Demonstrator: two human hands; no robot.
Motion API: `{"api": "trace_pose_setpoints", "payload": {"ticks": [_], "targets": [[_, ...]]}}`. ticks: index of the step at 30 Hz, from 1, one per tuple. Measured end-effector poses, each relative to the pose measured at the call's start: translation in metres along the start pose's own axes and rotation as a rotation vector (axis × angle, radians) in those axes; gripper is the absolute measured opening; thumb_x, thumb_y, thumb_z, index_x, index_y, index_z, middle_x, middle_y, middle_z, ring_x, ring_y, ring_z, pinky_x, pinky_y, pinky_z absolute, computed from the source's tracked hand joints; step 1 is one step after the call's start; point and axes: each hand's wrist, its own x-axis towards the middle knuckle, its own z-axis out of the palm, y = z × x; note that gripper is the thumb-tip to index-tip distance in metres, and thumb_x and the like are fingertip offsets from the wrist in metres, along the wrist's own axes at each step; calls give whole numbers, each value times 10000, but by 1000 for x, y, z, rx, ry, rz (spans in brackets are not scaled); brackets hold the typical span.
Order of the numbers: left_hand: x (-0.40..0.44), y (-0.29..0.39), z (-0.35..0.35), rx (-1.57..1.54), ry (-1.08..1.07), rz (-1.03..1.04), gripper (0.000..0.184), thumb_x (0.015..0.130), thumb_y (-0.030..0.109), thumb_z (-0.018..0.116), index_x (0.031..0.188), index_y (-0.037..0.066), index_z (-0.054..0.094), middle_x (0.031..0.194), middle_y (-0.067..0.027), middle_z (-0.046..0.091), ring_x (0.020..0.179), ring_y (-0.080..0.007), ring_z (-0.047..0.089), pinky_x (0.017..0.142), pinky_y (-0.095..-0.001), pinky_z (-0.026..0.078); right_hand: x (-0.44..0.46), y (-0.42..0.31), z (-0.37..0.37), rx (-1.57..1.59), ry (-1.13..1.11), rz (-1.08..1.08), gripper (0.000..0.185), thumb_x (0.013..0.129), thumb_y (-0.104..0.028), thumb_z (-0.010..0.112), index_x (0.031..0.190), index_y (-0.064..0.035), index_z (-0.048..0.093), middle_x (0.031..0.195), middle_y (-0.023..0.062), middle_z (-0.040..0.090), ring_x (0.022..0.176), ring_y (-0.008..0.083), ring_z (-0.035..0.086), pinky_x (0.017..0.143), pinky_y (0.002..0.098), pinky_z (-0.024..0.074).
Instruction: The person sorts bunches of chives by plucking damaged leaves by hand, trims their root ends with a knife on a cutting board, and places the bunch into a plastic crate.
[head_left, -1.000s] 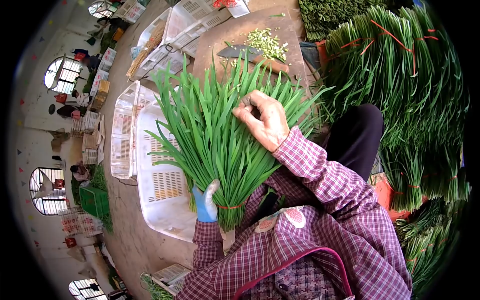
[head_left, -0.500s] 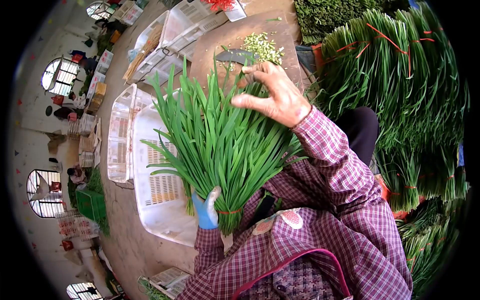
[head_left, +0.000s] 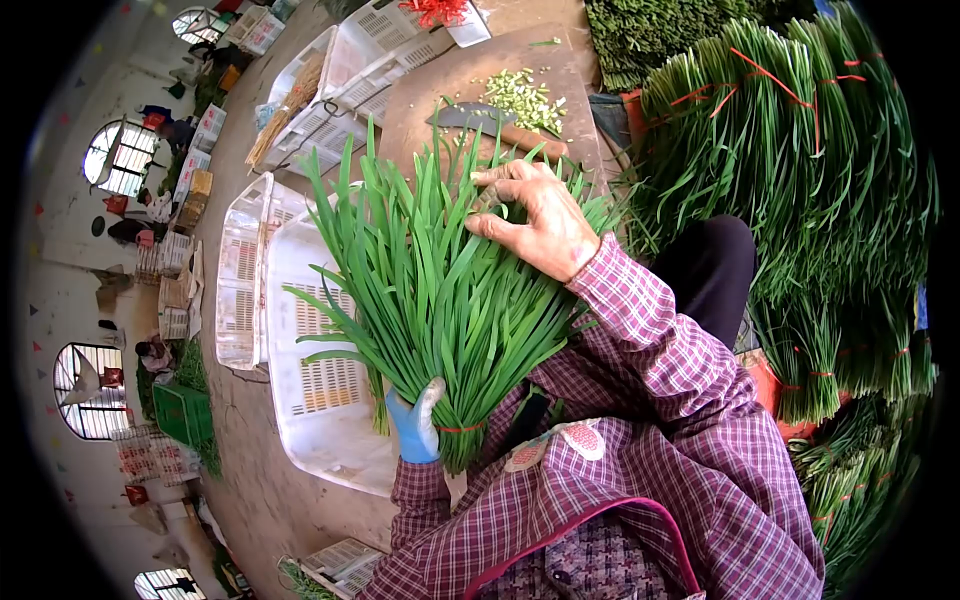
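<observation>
Greens point(head_left: 440, 300) are grasped near the red band point(head_left: 461, 429) by the gloved left hand point(head_left: 416, 425); right hand point(head_left: 538, 222) curls over their tips, pinching or not, I cannot tell.

Produce-packing workshop, stacked bundled greens point(head_left: 770, 160).

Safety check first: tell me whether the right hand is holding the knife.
No, the knife lies on the board, while the right hand is at the tops of the green leaves.

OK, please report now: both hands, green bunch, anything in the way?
Left hand holds green bunch near red band. Right hand at leaves, half curled. Knife beyond, on board.
</observation>
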Motion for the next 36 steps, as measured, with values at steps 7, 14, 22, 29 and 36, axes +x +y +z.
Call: {"api": "trace_pose_setpoints", "payload": {"ticks": [7, 14, 22, 29, 36], "targets": [[-1, 2, 4, -47, 45, -1, 326, 805, 88, 652, 1092, -53, 587, 983, -84, 639, 843, -144, 621, 811, -280, 512, -6, -1, 7, 270, 111, -1, 247, 761, -191, 740, 959, -47, 705, 1061, 105, 663, 998, 263, 554, 910, 399, 419], [-2, 8, 9, -48, 68, -10, 338, 811, 115, 648, 1094, -58, 583, 986, -88, 639, 845, -147, 625, 809, -283, 519, 21, 3, -49, 696, 250, 290, 243, 881, -276, 679, 869, -36, 718, 777, 20, 652, 683, 80, 552, 627, 223, 446], [0, 11, 10, 34, 42, -4, 329, 801, 155, 660, 1043, -62, 604, 915, -85, 650, 802, -146, 620, 759, -268, 503, 4, -29, -20, -72, 91, -177, 330, 729, -340, 750, 968, -120, 689, 1039, 80, 586, 1018, 298, 503, 927, 448, 376], [-4, 4, 9, -31, 36, -30, 420, 823, 157, 627, 1180, -41, 529, 1022, -96, 615, 859, -133, 603, 768, -253, 512, -4, -27, -1, -95, 112, -207, 211, 777, -243, 709, 917, -87, 684, 956, 57, 594, 996, 276, 517, 959, 447, 354], [-5, 12, 13, -1, 19, 8, 348, 827, 170, 651, 1061, -78, 577, 893, -103, 651, 782, -171, 646, 756, -287, 542, 32, -16, -50, 217, 209, 45, 294, 866, -324, 639, 826, -39, 701, 786, 103, 633, 782, 245, 583, 750, 357, 454]]}}
